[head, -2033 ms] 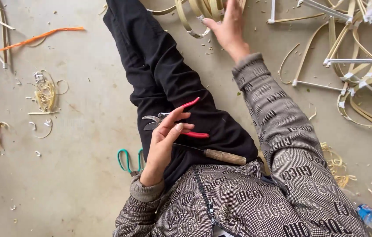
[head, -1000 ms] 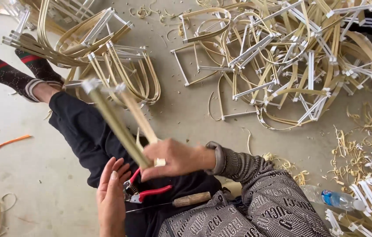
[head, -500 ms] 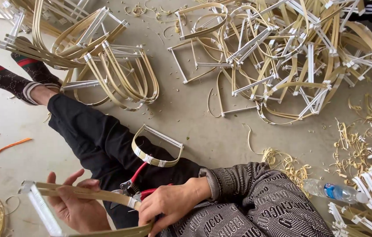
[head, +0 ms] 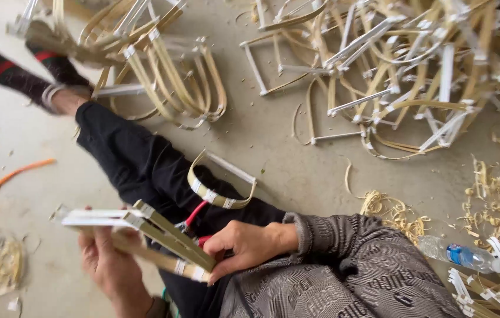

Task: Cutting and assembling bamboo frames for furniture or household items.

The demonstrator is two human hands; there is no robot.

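— What are my hands doing?

— My left hand [head: 108, 265] cups the bamboo frame [head: 155, 238] from below, fingers wrapped round its strips. My right hand [head: 244, 244] pinches the frame's near end, over my lap.

— Anything hidden?

— The red-handled pliers [head: 197, 215] lie mostly behind the frame; its white-taped tip is blurred.

— The frame itself?

— Flat pale strips, bound with white tape.

A single view, from a camera worn on the person's head, looks steeply down over the lap to the concrete floor [head: 297, 147]. It sits close above the hands, low in the frame, and faces outward along the outstretched leg [head: 132, 159] toward the heaped bamboo frames [head: 415, 76] beyond.
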